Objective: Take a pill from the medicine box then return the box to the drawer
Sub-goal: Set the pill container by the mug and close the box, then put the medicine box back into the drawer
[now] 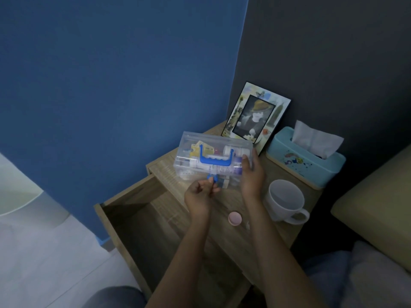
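Hidden behind the left hand (199,196): the medicine box (213,156) front latch; too blurred to name, the packets inside and the clear speck beside the pink cap (234,218).

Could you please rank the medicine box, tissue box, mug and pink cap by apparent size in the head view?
1. medicine box and tissue box: alike, unranked
2. mug
3. pink cap

place: home bedroom | evidence: wooden nightstand (255,236), photo frame (255,114), tissue box (304,161), mug (284,201)
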`<action>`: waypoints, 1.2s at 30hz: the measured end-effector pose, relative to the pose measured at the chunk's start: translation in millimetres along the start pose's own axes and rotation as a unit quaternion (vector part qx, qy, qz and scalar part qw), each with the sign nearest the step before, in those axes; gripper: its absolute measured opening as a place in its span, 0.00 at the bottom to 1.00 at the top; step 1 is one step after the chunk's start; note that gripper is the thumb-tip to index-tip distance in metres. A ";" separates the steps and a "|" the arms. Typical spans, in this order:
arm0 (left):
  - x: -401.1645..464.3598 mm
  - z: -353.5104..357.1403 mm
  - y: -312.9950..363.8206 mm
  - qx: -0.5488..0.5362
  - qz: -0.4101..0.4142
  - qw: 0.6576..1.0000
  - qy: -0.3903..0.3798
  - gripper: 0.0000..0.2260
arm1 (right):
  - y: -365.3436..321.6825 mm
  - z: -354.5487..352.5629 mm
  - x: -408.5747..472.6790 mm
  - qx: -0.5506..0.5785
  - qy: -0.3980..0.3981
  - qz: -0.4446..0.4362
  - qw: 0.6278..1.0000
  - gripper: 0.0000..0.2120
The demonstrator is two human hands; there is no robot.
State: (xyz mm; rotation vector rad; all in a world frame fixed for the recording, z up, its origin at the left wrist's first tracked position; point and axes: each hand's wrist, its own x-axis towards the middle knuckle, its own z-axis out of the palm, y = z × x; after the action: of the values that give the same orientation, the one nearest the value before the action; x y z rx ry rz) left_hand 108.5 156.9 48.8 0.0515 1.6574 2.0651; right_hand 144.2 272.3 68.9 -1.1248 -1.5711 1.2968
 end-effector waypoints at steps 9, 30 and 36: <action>22.2 9.6 8.9 0.152 0.037 0.988 0.008 0.14 | 3.9 -4.1 3.5 0.014 -0.011 -0.013 1.000 0.22; 38.1 -23.3 19.1 0.199 0.074 0.976 0.054 0.23 | -2.0 -6.9 9.5 0.001 0.004 0.025 1.000 0.22; 88.2 -28.0 70.5 0.228 0.177 0.943 0.163 0.24 | -17.6 -4.2 32.0 0.072 -0.008 0.183 0.980 0.32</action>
State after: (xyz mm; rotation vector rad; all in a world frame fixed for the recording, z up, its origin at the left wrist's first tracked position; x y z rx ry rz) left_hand -2.6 155.9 83.3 0.1832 2.4651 1.9611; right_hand 136.2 302.5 88.2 -1.3543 -1.2945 1.6344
